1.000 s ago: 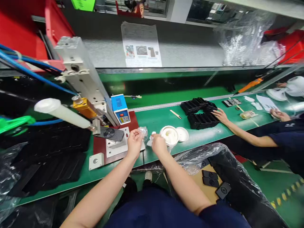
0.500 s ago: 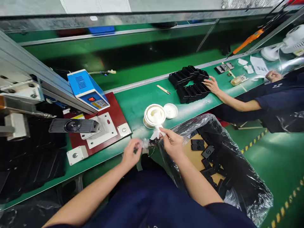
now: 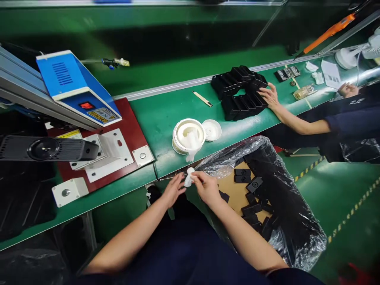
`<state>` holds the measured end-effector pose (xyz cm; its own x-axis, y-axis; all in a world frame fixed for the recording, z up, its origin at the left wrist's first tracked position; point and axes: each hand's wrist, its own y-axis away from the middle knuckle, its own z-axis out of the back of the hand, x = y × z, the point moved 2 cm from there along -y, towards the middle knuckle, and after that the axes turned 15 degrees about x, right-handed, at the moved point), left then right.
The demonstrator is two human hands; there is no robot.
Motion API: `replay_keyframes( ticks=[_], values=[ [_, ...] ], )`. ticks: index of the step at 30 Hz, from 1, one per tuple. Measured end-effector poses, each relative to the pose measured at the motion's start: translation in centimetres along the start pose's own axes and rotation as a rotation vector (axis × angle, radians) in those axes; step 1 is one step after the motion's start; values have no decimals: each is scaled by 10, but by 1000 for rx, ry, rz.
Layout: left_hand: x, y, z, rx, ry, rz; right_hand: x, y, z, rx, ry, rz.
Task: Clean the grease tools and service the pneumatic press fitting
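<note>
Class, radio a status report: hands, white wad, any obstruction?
Right hand pinching white wad. Left hand open, close by. White tub beyond, white material over rim. Nothing seen blocking.

Green workbench [image 3: 158, 113], pale rail [image 3: 166, 88] behind, glossy green floor [image 3: 341, 190], 2 black-and-yellow floor stripes [image 3: 353, 211]

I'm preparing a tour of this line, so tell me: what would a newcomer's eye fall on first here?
Probably the bright blue box at the left, with its red switch. Next, near the centre, the right hand pinches a white wad, the left hand open close beside it, below the white tub on the green bench. The orange tool at the upper right also stands out.
</note>
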<state>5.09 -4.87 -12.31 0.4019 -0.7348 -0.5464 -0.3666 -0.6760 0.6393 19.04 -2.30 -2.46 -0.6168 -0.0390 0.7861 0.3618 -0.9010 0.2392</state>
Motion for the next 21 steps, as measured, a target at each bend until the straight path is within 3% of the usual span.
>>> replay_keyframes(
  ticks=[2, 3, 5, 8, 12, 15, 21],
  values=[
    [-11, 30, -15, 86, 122, -68, 2, -3, -12, 39, 70, 26],
    [-19, 42, -18, 72, 122, -120, 5, -5, -16, 39, 81, 55],
    [-39, 56, -19, -65, 59, -198, 17, -10, -23, 47, 74, 132],
    [-69, 61, -14, -198, -28, -263, 35, -19, -23, 28, 42, 197],
    [-97, 67, -11, -215, -129, -273, 56, -31, -16, 74, -50, 263],
    [-109, 77, -9, -228, -188, -314, 66, -42, -14, 121, -139, 279],
    [-118, 86, -2, -122, -159, -417, 73, -62, -13, 57, -229, 163]
  ],
)
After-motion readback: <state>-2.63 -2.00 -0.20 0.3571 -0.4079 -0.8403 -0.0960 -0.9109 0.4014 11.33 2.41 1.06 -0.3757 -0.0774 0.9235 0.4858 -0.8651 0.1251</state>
